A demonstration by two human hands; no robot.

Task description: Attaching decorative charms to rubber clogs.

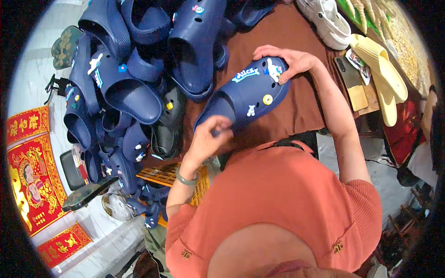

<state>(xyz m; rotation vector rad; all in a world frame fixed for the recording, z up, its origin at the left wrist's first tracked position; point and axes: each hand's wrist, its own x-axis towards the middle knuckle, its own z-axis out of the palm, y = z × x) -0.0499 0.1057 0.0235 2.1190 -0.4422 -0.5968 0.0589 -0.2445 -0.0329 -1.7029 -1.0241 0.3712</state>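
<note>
Head view: right hand (298,61), spread wide, grips a navy clog (248,95); left hand (208,135) curls at its heel, hold unclear.

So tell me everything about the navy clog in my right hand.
The navy clog looks like moulded foam, with round vent holes and a foot opening. Its upper carries charms: blue-and-white lettering, white figure, yellow ring, white bear. Its toe points away and rightward, over brown cloth. The right hand grips the toe; the left hand, blurred, is near the heel end.

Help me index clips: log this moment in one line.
navy clog: decorated; right hand: around toe; left hand: at heel end; clog pile: left
</note>
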